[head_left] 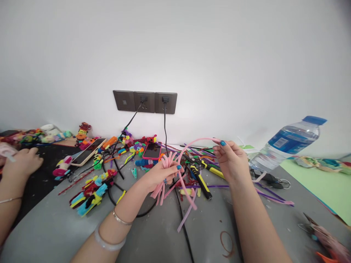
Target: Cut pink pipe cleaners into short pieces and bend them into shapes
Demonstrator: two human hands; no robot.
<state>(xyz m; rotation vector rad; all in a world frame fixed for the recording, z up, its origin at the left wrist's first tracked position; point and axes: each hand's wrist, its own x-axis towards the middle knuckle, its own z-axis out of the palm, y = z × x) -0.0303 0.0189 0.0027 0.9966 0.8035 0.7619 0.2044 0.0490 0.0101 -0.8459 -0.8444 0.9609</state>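
My left hand [164, 176] is closed round a bundle of pink pipe cleaners [159, 190], whose ends fan out above and below the fist. One longer pink pipe cleaner [196, 141] arches from that fist up to the right, its loose end hanging below the thumb. My right hand [229, 159] pinches the far end of this arched piece between thumb and finger. Under and between the hands lie yellow-and-black pliers [201, 182] and a lilac pipe cleaner [186, 215].
Colourful pipe-cleaner figures [93, 191] and two phones [89, 151] lie left and behind. Black cables [165, 128] run from wall sockets [144, 102] across the table. A water bottle [286, 144] leans at right, near keys [276, 182]. Another person's hand [26, 164] is at far left.
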